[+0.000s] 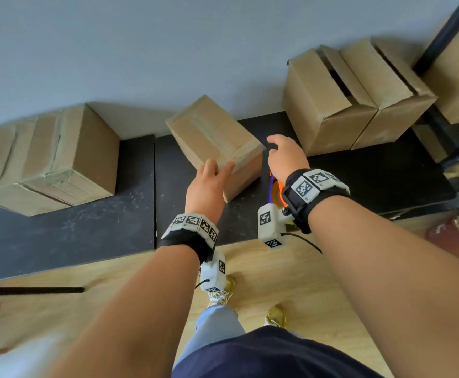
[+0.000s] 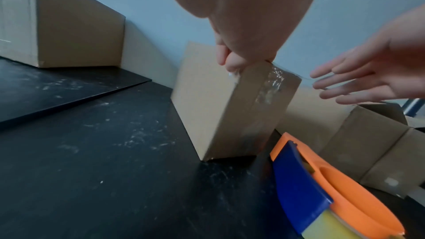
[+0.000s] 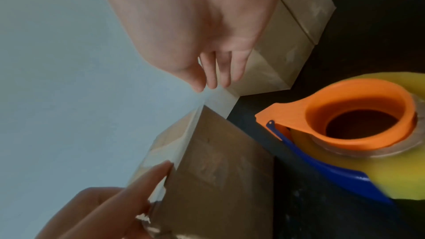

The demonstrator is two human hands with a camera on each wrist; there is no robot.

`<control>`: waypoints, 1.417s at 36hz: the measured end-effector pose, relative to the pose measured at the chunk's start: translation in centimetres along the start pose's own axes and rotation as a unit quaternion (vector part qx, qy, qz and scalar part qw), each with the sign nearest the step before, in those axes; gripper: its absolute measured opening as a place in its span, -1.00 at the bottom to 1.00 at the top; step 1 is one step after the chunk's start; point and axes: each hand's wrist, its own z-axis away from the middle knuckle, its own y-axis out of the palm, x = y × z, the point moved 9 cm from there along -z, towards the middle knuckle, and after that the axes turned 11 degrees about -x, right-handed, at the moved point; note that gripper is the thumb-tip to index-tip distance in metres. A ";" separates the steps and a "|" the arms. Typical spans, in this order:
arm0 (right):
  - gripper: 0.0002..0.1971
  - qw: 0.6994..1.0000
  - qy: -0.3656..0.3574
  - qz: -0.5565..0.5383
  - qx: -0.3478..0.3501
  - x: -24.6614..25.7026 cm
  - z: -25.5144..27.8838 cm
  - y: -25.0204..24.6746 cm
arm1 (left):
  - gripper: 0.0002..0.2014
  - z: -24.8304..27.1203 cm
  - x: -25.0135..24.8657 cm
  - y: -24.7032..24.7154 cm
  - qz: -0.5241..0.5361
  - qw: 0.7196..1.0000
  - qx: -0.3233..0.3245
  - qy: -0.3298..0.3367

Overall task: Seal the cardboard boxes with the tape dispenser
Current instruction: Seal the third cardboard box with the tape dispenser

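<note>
A small taped cardboard box (image 1: 214, 137) stands tilted on the black table (image 1: 72, 227), with one bottom edge lifted in the left wrist view (image 2: 225, 112). My left hand (image 1: 209, 184) grips its near top corner, fingertips (image 2: 230, 61) curled on the edge. My right hand (image 1: 285, 154) hovers open just right of the box, fingers (image 3: 214, 74) straight and holding nothing. The orange and blue tape dispenser (image 1: 276, 189) with a yellowish roll lies on the table under my right wrist, beside the box (image 3: 218, 161).
Two larger taped boxes (image 1: 51, 159) sit at the back left against the wall. Two boxes with loose top flaps (image 1: 353, 99) stand at the back right. A dark shelf post (image 1: 446, 31) rises at the far right, and wooden floor lies below the table edge.
</note>
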 end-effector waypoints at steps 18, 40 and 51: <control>-0.47 0.994 -0.104 0.021 0.009 2.6 0.8 2.5 | -0.43 0.0 8.3 -2.1 0.065 0.982 -0.090 -0.155; -0.69 0.968 -0.219 0.119 -0.040 4.4 -0.1 4.5 | -0.64 -1.7 9.7 -2.0 0.097 0.980 -0.047 -0.170; -0.88 0.967 -0.223 0.120 -0.043 4.8 -0.2 4.6 | -0.73 -2.1 10.0 -1.6 0.121 0.975 -0.071 -0.171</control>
